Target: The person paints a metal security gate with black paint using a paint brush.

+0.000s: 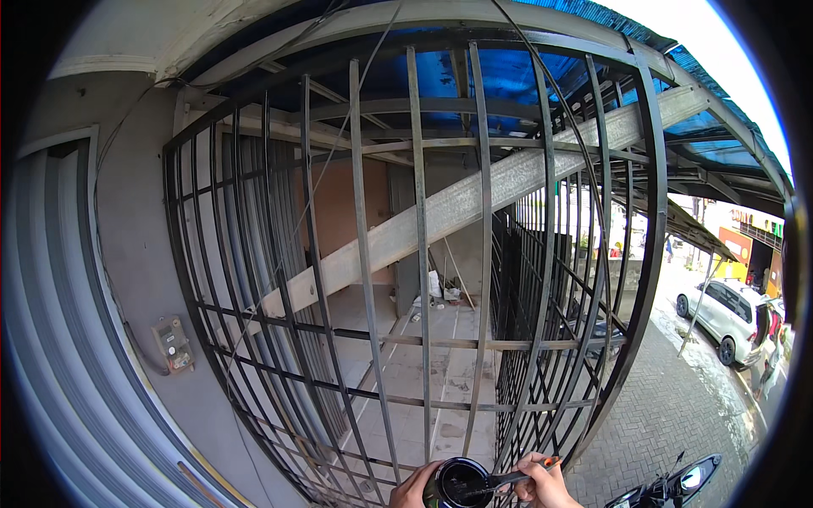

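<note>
"Where are the person's hands?"

"Low in the view. The left hand (412, 489) is at six o'clock, curled round the side of a round black paint can (460, 483). The right hand (544, 486) is at five o'clock, its fingers closed on a paintbrush (506, 480) with an orange tip on its handle."

"And the brush's other end?"

"It points toward nine o'clock and reaches into the can's open mouth, where the contents look dark. The bristles cannot be made out."

"What stands beyond the can?"

"A steel bar grille (423, 254), filling the middle of the view. Its bars toward nine o'clock look black, while several central uprights look greyer. A pale metal beam (461, 205) slants behind them from eight o'clock up to two."

"What lies around it?"

"Blue roof sheeting (436, 78) overhead at twelve, and a grey ribbed shutter (51, 313) toward nine. A meter box (174, 345) sits on the wall between eight and nine. A silver car (718, 311) is parked just past three, and part of a motorcycle (669, 486) shows between four and five, by grey block paving (648, 423)."
</note>
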A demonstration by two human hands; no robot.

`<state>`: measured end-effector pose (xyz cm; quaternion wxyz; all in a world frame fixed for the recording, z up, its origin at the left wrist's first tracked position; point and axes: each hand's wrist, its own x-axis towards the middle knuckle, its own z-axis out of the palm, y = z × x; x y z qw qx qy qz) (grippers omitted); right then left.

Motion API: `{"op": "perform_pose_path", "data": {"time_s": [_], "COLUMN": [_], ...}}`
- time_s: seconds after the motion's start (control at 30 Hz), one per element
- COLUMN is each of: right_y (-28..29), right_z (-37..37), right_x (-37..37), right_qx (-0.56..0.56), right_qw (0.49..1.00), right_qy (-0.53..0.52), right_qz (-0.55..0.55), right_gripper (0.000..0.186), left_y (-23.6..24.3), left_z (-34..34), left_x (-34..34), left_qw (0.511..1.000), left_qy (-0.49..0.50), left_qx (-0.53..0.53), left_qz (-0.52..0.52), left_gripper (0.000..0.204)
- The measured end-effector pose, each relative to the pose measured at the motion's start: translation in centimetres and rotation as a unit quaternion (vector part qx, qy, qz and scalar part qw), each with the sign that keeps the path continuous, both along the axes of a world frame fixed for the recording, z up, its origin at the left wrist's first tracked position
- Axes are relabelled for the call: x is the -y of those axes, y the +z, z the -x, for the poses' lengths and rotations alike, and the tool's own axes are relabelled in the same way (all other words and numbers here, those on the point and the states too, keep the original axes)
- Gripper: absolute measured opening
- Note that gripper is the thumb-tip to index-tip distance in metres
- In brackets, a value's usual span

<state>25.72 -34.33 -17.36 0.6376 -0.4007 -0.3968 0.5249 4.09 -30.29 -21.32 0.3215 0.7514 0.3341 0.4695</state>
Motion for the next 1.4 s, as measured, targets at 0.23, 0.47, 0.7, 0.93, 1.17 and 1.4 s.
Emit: {"op": "perform_pose_path", "data": {"time_s": [0.23, 0.47, 0.7, 0.93, 1.17, 1.4], "right_y": [0.5, -0.2, 1.4, 2.2, 0.8, -6.2], "right_z": [-0.8, -3.5, -10.1, -20.9, -23.2, -22.5], "right_x": [1.2, 1.2, 1.7, -1.3, -5.9, -6.8], "right_qx": [-0.074, -0.163, -0.336, -0.211, 0.21, 0.339], "right_qw": [0.996, 0.986, 0.92, 0.846, 0.723, 0.673], "right_qy": [-0.035, -0.006, -0.132, -0.382, -0.571, -0.611], "right_qz": [0.021, 0.019, -0.154, -0.305, -0.329, -0.244], "right_gripper": [0.014, 0.02, 0.023, 0.021, 0.007, 0.008], "left_y": [1.1, 3.2, 5.2, 4.2, 3.7, 2.6], "left_z": [-1.1, -2.9, -6.1, -5.5, -4.5, -4.2], "left_x": [-0.1, -0.9, -1.0, -0.3, 0.0, 0.4], "left_qw": [1.0, 0.998, 0.985, 0.985, 0.992, 0.992], "left_qy": [-0.023, -0.032, -0.102, -0.103, -0.079, -0.074], "left_qx": [-0.007, 0.049, 0.137, 0.135, 0.096, 0.1], "left_qz": [-0.002, -0.029, 0.0, 0.017, 0.007, 0.027], "left_gripper": [0.096, 0.089, 0.078, 0.079, 0.081, 0.082]}}
